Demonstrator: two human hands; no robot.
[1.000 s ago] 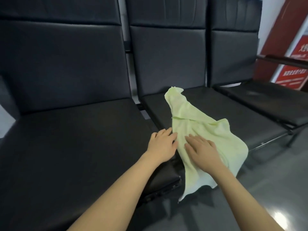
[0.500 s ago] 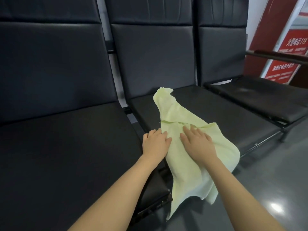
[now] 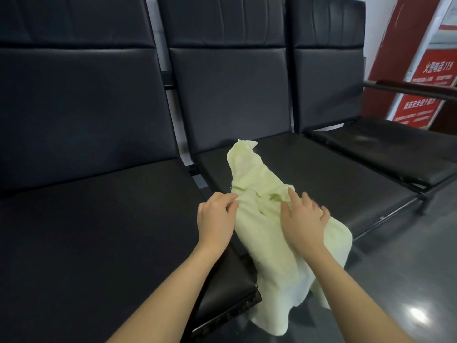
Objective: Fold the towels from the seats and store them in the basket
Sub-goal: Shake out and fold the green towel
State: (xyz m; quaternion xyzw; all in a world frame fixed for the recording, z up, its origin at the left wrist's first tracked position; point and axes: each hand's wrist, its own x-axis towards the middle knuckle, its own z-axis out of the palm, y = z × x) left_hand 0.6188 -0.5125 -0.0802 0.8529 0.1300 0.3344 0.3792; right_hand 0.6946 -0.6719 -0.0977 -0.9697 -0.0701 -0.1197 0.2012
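left hand [image 3: 217, 216] pinches the green towel [image 3: 262, 233], right hand [image 3: 303, 219] spread on it; red sign [image 3: 430, 70] reads "119".

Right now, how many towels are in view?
1: a light green towel on the middle seat, draped over its front edge, under both hands. Others may lie out of frame.

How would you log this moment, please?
left hand: pinching towel edge | right hand: flat on towel | towel: unfolded, on middle seat
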